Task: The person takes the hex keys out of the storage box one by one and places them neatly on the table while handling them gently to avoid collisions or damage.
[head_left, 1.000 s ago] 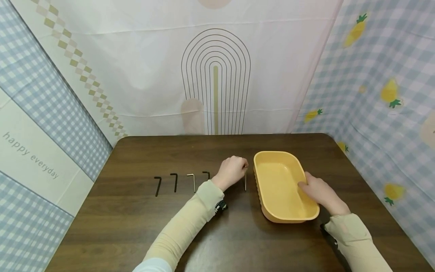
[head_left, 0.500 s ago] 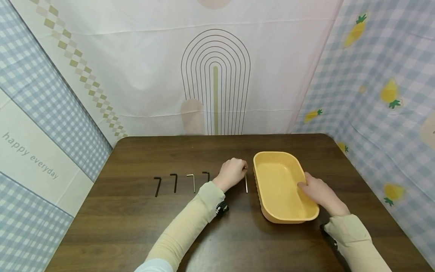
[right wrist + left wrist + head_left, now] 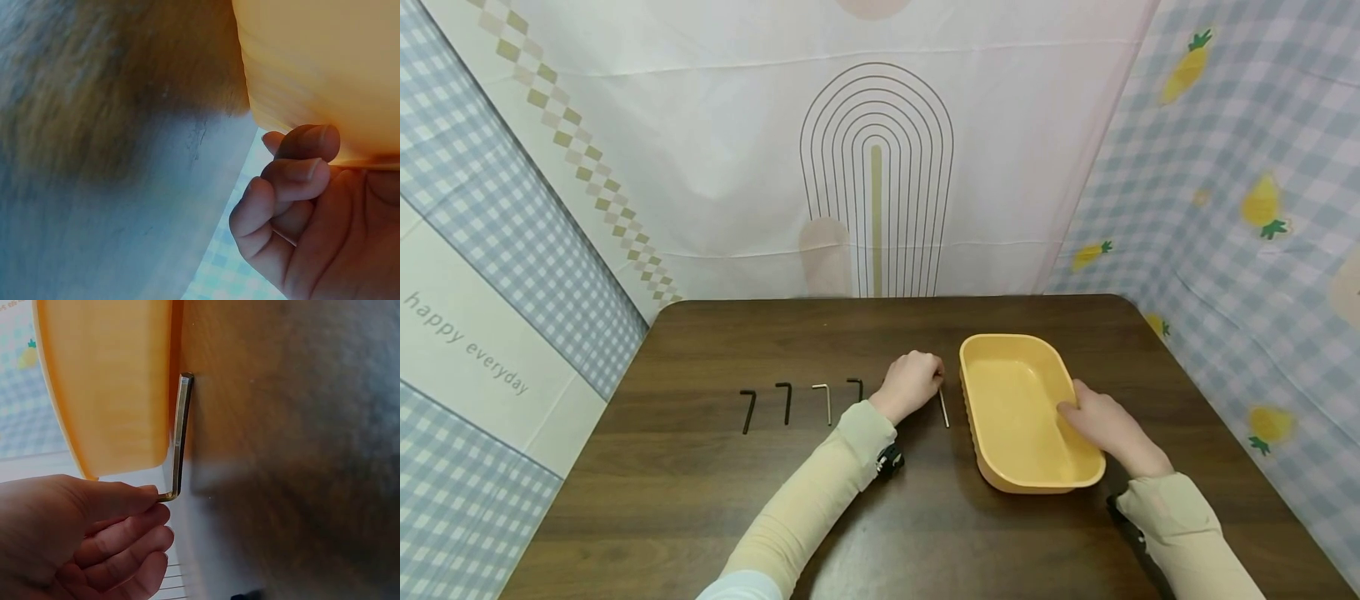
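My left hand [image 3: 912,385] pinches the short arm of a brass-coloured hex key [image 3: 180,437] between thumb and fingers. In the head view, the key's long arm points toward me, just left of the yellow plastic basket [image 3: 1018,417]. Whether its tip touches the table cannot be told. My right hand [image 3: 1112,425] grips the basket's right rim, thumb inside and fingers against the outer wall, as the right wrist view shows. No object shows inside the basket.
On the dark wooden table [image 3: 700,517], left of my left arm, several hex keys lie in a row: black ones [image 3: 748,410] and a brass-coloured one [image 3: 828,403]. My left forearm passes close to the rightmost black key [image 3: 860,388]. Patterned cloth [image 3: 737,167] hangs behind.
The long arm of the held hex key has swung slightly, its tip now nearer me and further right. My left hand has shifted a little toward me. The right hand and basket stay put.
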`<move>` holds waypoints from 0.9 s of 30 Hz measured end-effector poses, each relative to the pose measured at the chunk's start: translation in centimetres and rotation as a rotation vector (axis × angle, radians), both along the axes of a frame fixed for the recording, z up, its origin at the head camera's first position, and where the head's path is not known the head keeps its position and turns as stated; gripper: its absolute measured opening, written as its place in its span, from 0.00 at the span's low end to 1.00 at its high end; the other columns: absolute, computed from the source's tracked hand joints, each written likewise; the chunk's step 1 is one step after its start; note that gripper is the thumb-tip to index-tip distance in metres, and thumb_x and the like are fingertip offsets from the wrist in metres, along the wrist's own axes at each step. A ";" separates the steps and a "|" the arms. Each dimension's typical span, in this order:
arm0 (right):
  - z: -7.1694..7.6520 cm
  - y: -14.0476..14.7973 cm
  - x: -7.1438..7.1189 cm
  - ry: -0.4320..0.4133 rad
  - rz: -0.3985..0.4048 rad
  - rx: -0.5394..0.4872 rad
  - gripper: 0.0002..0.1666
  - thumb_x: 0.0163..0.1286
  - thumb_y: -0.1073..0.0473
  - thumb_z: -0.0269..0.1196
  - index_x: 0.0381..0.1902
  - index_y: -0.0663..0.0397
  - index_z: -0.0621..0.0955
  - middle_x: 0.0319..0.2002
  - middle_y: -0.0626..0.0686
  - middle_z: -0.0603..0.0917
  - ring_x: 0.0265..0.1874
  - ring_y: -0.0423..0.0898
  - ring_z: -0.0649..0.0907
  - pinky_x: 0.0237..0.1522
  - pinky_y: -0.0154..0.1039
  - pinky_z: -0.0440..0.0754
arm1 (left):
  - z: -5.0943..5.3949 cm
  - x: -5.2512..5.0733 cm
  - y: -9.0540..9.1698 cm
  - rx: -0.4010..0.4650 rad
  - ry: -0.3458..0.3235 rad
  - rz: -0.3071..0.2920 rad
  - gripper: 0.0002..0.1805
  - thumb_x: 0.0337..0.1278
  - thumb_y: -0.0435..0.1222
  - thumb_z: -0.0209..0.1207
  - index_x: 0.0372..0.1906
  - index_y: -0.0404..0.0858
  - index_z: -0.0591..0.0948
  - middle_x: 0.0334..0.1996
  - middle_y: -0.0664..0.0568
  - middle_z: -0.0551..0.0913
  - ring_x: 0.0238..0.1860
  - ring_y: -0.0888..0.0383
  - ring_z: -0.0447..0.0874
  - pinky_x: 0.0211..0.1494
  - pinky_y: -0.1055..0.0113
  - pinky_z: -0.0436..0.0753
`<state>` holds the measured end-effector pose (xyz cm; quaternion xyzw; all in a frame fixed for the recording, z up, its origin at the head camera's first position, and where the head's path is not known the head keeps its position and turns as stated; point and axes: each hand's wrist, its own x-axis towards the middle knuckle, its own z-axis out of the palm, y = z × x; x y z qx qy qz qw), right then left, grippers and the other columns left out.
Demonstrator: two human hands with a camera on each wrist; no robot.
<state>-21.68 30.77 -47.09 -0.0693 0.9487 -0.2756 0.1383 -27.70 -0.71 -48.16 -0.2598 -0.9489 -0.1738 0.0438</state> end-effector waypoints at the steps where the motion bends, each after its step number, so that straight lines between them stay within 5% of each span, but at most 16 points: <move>1: 0.0 0.0 0.0 0.001 0.001 -0.001 0.35 0.79 0.54 0.48 0.70 0.79 0.56 0.38 0.62 0.84 0.26 0.46 0.84 0.33 0.46 0.83 | -0.1 0.0 0.0 0.000 0.000 0.001 0.06 0.66 0.33 0.62 0.40 0.41 0.89 0.36 0.54 0.89 0.36 0.60 0.86 0.41 0.66 0.84; 12: 0.0 0.0 -0.1 -0.009 0.007 0.022 0.38 0.79 0.54 0.47 0.71 0.81 0.53 0.39 0.64 0.84 0.26 0.46 0.84 0.34 0.47 0.83 | -0.5 -0.3 -0.5 0.040 -0.042 0.001 0.06 0.65 0.34 0.64 0.41 0.41 0.89 0.37 0.54 0.89 0.37 0.58 0.87 0.42 0.65 0.84; 27: 0.2 -0.2 0.0 -0.002 0.001 0.038 0.38 0.80 0.54 0.48 0.71 0.82 0.53 0.46 0.71 0.82 0.31 0.48 0.85 0.37 0.50 0.83 | -0.6 0.0 -0.7 -0.043 -0.050 0.079 0.06 0.65 0.36 0.62 0.39 0.47 0.89 0.36 0.57 0.89 0.37 0.58 0.87 0.37 0.61 0.84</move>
